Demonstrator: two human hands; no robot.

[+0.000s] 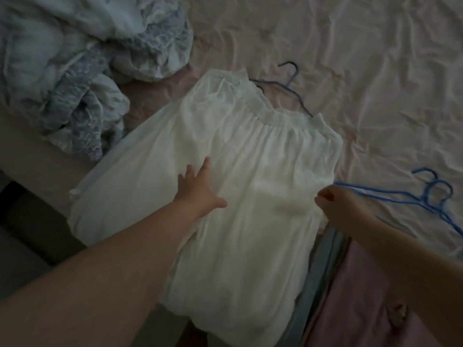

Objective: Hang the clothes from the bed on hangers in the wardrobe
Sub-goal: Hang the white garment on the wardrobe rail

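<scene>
Head view, dim light. White garment [250, 171] lies spread flat on the bed sheet [375, 71], gathered elastic band at its far end, lower part trailing off the near edge of the bed toward the camera.

Left hand [198, 189] rests on the white garment, left of its centre, fingers straight and spread, palm down, nothing gripped.

Right hand [335, 204] sits at the garment's right edge, fingers curled. It looks closed around the near end of the blue hangers [426, 199]; blur there, so the exact contact is not certain. That bunch lies on the sheet just right of the garment, hooks pointing away from it.

One more dark blue hanger [293, 88] lies at the garment's far end, partly tucked under the gathered band, hook sticking out beyond it.

Pale blue crumpled clothes [82, 71] are heaped far-left of the garment, just apart from its upper left edge. A pink cloth [363, 296] lies near-right of the garment, below the right forearm, with a grey-blue strip between the two.

Wardrobe is out of frame.
</scene>
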